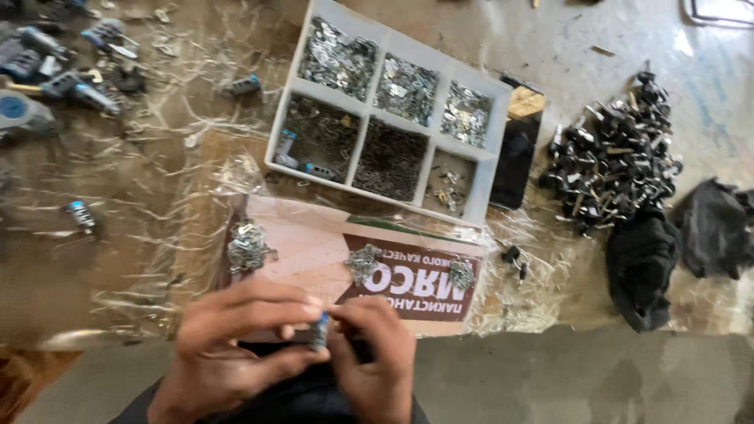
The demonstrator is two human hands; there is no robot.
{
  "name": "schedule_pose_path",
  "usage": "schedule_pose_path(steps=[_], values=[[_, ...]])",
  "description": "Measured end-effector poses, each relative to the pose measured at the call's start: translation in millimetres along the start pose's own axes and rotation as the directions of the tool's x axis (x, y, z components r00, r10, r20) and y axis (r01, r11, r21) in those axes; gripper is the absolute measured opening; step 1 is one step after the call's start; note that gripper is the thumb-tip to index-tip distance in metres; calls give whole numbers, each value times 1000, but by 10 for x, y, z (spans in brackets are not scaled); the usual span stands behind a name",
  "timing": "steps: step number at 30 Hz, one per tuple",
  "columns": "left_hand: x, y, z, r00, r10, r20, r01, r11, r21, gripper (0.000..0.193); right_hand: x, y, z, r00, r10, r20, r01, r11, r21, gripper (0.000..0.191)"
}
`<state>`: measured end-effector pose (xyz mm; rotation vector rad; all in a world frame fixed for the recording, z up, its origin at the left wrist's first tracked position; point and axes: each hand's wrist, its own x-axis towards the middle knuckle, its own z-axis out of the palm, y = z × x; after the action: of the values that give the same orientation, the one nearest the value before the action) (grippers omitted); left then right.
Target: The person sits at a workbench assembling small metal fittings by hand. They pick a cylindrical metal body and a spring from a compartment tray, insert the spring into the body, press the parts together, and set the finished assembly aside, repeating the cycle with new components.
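Observation:
My left hand (232, 345) and my right hand (377, 357) meet at the bottom middle of the head view, both pinching a small grey cylindrical part with a blue tip (319, 331). Just beyond the fingers lies a flat cardboard sheet (314, 243) carrying three small heaps of metal pieces (247, 250). Farther back stands a white compartment tray (493, 157) filled with several kinds of small metal parts.
A pile of black parts (616, 157) lies at the right, with dark cloths (644, 271) beside it. A dark phone (514, 157) leans by the tray. Grey-and-blue cylinders (63, 71) are scattered at the upper left on crinkled plastic film (141, 196).

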<state>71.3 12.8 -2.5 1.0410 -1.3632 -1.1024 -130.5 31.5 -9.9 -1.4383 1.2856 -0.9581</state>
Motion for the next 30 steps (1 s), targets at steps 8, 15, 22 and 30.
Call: schedule_pose_path(steps=[8,15,22,30], values=[[-162,63,-451,961,-27,-274,48,996,73,43,404,-214,401,903,-312,294,427,595,-680,69],[-69,31,-160,980,118,-162,-98,987,127,42,115,93,-72,762,-609,222,639,649,-413,30],[-14,-160,230,998,56,16,-53,989,-140,45,-334,329,-138,982,-176,-66,188,898,398,12],[37,-50,151,991,71,117,-66,997,-46,39,-280,158,-232,988,116,-104,-43,846,532,27]])
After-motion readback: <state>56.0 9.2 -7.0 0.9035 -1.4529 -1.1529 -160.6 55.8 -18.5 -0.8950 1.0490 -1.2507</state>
